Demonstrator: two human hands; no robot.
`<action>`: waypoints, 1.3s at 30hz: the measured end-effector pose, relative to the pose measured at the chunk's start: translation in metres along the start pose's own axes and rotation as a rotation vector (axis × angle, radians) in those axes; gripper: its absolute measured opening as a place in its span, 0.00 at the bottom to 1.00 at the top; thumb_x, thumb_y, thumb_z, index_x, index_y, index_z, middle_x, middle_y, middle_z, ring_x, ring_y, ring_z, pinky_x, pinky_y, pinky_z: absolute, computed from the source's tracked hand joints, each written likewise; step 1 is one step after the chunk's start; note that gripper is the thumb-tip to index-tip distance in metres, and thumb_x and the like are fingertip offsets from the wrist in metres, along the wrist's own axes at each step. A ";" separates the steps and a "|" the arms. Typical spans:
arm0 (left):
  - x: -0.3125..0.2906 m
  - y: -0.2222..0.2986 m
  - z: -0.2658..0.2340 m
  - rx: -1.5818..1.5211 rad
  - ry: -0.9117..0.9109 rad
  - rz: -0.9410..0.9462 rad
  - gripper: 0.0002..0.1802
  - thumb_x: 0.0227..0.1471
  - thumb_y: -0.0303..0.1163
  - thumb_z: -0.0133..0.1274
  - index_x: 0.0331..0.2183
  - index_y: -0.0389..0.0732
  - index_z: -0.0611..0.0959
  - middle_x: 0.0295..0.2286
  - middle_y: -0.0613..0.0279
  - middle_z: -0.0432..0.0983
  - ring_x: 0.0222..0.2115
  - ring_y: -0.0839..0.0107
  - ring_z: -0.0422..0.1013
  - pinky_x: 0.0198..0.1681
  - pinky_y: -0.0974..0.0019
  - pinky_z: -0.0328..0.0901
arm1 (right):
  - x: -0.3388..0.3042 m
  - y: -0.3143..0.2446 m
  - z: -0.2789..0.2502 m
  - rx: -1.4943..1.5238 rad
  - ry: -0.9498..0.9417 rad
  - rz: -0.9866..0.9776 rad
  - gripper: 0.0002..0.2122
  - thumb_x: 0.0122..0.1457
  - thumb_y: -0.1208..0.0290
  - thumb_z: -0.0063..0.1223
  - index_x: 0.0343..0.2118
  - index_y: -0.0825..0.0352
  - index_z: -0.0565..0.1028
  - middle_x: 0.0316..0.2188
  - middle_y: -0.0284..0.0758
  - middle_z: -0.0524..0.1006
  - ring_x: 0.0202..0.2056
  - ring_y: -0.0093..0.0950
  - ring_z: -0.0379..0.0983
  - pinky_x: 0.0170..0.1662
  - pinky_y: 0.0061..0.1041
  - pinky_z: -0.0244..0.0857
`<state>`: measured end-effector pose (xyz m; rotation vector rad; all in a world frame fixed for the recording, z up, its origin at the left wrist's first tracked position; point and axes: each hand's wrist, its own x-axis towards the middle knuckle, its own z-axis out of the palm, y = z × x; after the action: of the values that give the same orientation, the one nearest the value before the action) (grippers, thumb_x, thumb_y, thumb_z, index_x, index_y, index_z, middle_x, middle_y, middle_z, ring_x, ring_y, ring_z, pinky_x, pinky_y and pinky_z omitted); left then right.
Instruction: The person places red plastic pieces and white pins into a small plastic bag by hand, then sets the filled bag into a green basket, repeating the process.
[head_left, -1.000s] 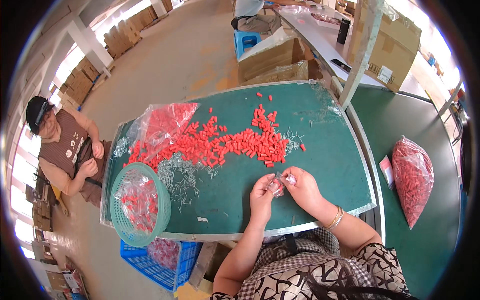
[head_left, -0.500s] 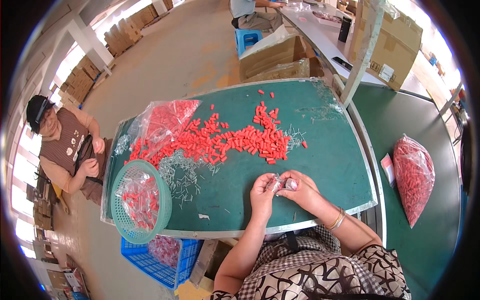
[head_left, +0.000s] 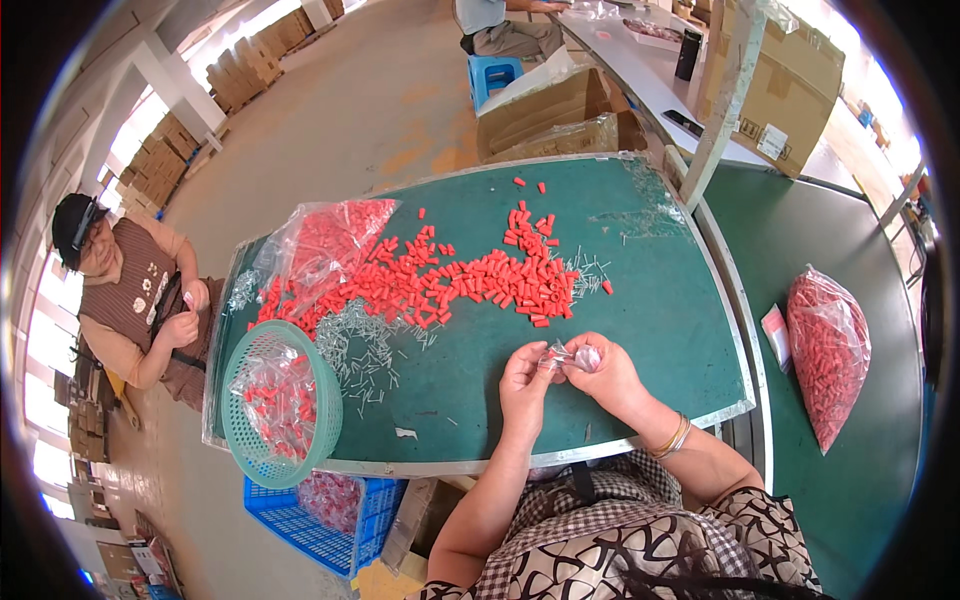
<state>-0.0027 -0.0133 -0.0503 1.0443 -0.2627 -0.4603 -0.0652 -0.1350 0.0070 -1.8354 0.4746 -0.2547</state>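
Over the front of the green table my left hand (head_left: 522, 388) and my right hand (head_left: 612, 382) meet at a small clear plastic bag (head_left: 556, 357). Left thumb and fingers pinch one side of it; the right fingers close on the other, with more crumpled clear plastic (head_left: 588, 357) among them. The bag's contents are too small to make out. Beyond my hands lies a spread heap of small red tapered plastic tubes (head_left: 490, 278). Thin silver screw-like pieces (head_left: 355, 345) are scattered left of my hands, and a few more (head_left: 590, 268) sit at the heap's right end.
A large bag of red tubes (head_left: 340, 235) rests at the table's far left. A green basket (head_left: 333, 400) with filled small bags overhangs the left corner, above a blue crate (head_left: 290, 520). Another full bag (head_left: 828, 350) lies on the right-hand table. A co-worker (head_left: 140, 290) stands left.
My fingers have shifted on the small bag: the right hand has turned and moved slightly up, and the plastic between the hands looks more bunched. The heaps stay as they were.
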 end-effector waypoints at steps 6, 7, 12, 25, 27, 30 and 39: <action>-0.003 0.006 0.000 -0.108 -0.064 -0.086 0.23 0.52 0.19 0.46 0.51 0.37 0.66 0.38 0.58 0.72 0.33 0.72 0.71 0.40 0.68 0.67 | -0.001 -0.023 -0.015 -0.273 0.120 -0.207 0.10 0.46 0.74 0.56 0.33 0.67 0.73 0.27 0.39 0.75 0.29 0.34 0.74 0.34 0.29 0.67; -0.002 0.005 0.000 -0.109 -0.063 -0.081 0.23 0.52 0.19 0.46 0.51 0.37 0.66 0.38 0.58 0.72 0.33 0.72 0.71 0.40 0.68 0.67 | 0.002 -0.028 -0.018 -0.301 0.074 -0.268 0.10 0.45 0.74 0.56 0.33 0.67 0.73 0.27 0.39 0.75 0.30 0.35 0.74 0.34 0.29 0.67; -0.003 0.008 0.006 -0.063 -0.124 -0.075 0.23 0.53 0.20 0.46 0.52 0.36 0.65 0.41 0.57 0.71 0.38 0.71 0.70 0.42 0.67 0.67 | 0.005 -0.023 -0.023 -0.254 -0.012 -0.194 0.10 0.46 0.74 0.56 0.34 0.67 0.73 0.28 0.39 0.75 0.31 0.35 0.74 0.35 0.29 0.67; 0.000 -0.004 -0.002 -0.083 -0.046 0.001 0.10 0.54 0.21 0.48 0.40 0.34 0.74 0.34 0.60 0.74 0.34 0.76 0.71 0.39 0.72 0.67 | -0.003 -0.009 -0.007 0.281 -0.104 0.207 0.11 0.53 0.68 0.57 0.37 0.68 0.74 0.22 0.26 0.72 0.19 0.13 0.63 0.20 0.15 0.58; 0.000 -0.003 -0.001 -0.061 -0.038 -0.001 0.07 0.54 0.22 0.49 0.38 0.34 0.74 0.32 0.61 0.75 0.32 0.76 0.71 0.37 0.73 0.67 | -0.002 -0.006 -0.006 0.292 -0.084 0.218 0.11 0.54 0.67 0.57 0.37 0.68 0.74 0.19 0.24 0.70 0.16 0.11 0.59 0.17 0.13 0.53; -0.001 -0.001 0.001 -0.044 -0.014 -0.006 0.06 0.54 0.22 0.49 0.37 0.35 0.74 0.31 0.61 0.75 0.30 0.76 0.71 0.35 0.73 0.67 | -0.001 -0.002 -0.004 0.274 -0.065 0.267 0.09 0.54 0.68 0.56 0.34 0.68 0.74 0.17 0.23 0.69 0.14 0.11 0.59 0.15 0.14 0.51; -0.002 -0.002 0.000 -0.013 0.002 0.006 0.05 0.54 0.22 0.49 0.36 0.35 0.76 0.30 0.64 0.74 0.30 0.78 0.70 0.35 0.74 0.66 | 0.001 -0.001 0.002 0.331 0.033 0.220 0.06 0.55 0.70 0.54 0.27 0.68 0.72 0.17 0.25 0.70 0.16 0.13 0.62 0.18 0.16 0.55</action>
<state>-0.0051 -0.0133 -0.0521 1.0310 -0.2605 -0.4549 -0.0635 -0.1331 0.0072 -1.4455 0.6142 -0.1995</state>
